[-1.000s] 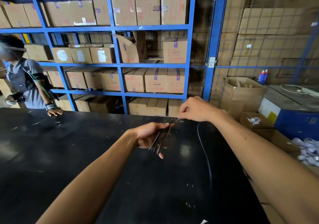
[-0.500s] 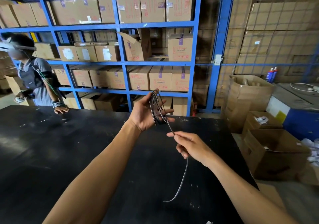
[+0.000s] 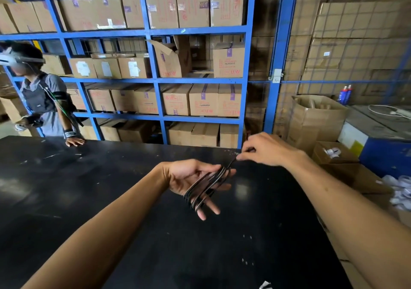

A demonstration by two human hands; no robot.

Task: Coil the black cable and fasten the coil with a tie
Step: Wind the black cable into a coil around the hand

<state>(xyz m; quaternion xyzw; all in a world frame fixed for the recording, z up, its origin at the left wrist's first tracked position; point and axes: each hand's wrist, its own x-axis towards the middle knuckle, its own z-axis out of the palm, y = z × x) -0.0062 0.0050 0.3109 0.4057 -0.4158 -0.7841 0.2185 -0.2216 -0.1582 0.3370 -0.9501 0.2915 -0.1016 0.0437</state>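
I am in the coiling step: the black cable [image 3: 206, 186] lies in several loops across the palm and spread fingers of my left hand [image 3: 195, 182], which is open and carries the loops without clenching them, above the black worktop [image 3: 89, 188]. My right hand [image 3: 264, 149], at about one o'clock from the left, is pinched shut on the cable's free run just beyond the loops. I judge little cable is left, since no loose tail shows below the hands. The next move calls for laying that last stretch onto the coil, closing the left hand around it, then finding a tie; I see none here. Compared with half a second ago, the right hand has risen from below the coil to above it, and the hanging tail is gone.
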